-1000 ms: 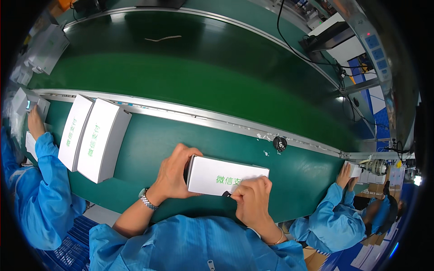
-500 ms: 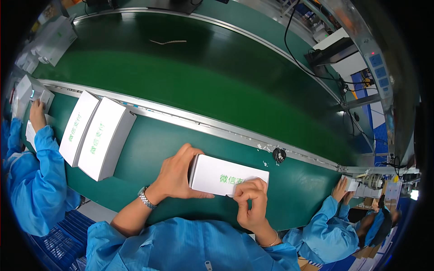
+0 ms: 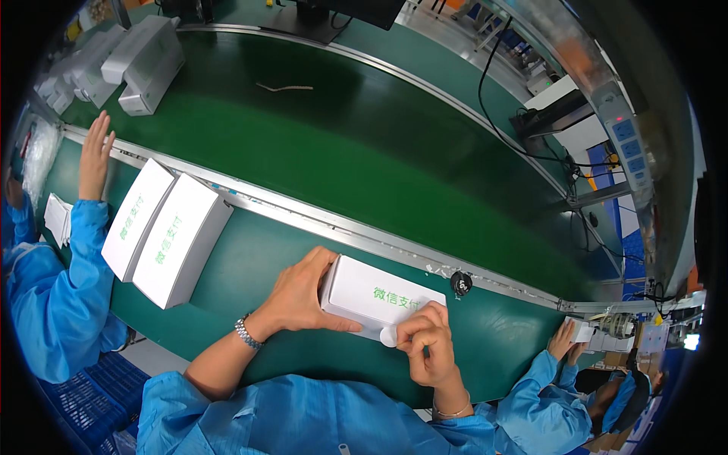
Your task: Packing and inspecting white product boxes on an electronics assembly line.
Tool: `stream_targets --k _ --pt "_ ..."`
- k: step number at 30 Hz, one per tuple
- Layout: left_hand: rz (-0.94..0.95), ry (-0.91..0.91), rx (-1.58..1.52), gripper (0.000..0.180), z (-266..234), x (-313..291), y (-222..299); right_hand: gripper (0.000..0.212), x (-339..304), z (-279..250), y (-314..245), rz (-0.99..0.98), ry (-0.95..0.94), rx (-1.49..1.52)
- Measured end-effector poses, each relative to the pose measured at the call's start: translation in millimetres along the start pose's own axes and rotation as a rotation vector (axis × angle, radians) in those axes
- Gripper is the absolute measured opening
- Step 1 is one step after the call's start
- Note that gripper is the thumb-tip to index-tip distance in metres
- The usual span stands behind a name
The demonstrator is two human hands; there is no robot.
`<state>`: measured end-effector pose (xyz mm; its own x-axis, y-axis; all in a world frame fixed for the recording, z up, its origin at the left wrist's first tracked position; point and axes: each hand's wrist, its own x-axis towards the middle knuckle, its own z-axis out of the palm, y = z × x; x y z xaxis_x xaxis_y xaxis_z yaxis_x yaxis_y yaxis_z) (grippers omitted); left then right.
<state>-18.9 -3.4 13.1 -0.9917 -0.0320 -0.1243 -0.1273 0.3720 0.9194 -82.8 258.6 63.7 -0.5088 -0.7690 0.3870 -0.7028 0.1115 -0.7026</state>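
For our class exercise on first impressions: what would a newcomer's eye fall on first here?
Likely the white box at lower centre, gripped by the left hand, with the right hand and a white disc at its near side. Next, two more boxes side by side at left, then the broad green surface beyond.

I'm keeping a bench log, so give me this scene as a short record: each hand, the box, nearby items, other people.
Left hand: bare hand gripping the left end of a white rectangular box with green printing
Right hand: bare, curled hand, fingertips at a small round white disc by the box's near side; pinch unclear
Nearby: two long white boxes with green printing, side by side on the green tabletop; round black object to the right
People: blue-sleeved co-workers at left and right
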Motion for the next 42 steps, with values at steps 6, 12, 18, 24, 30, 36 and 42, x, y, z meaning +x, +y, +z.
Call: stream_targets --k 6,12,18,24,30,36,42 --pt "0.023 0.005 -0.137 0.094 2.5 -2.3 -1.8 0.025 -9.7 -8.0 -3.9 0.082 0.139 0.479" --pt "0.015 0.354 -0.148 0.095 16.1 -49.2 -15.5 0.030 -38.0 -51.2 50.0 0.427 0.748 0.450" --pt "-0.165 0.858 -0.200 0.106 10.3 -110.4 -47.9 0.031 -67.2 -50.2 102.3 0.637 0.786 0.351" --pt "-0.301 1.146 0.032 0.102 -8.4 -141.6 -69.8 0.029 -73.7 -45.7 135.9 0.757 0.766 0.109" --pt "-0.288 1.239 -0.008 0.094 -14.5 -139.6 -71.7 0.022 -58.9 -36.6 130.6 0.743 0.651 -0.496" --pt "-0.229 1.328 0.031 0.090 -34.1 -136.0 -92.2 0.028 -58.5 -33.5 118.0 0.687 0.658 -0.657" --pt "-0.268 1.484 0.057 0.093 -78.5 -140.2 -104.6 0.026 -73.9 -35.3 121.5 0.658 0.707 -0.540"
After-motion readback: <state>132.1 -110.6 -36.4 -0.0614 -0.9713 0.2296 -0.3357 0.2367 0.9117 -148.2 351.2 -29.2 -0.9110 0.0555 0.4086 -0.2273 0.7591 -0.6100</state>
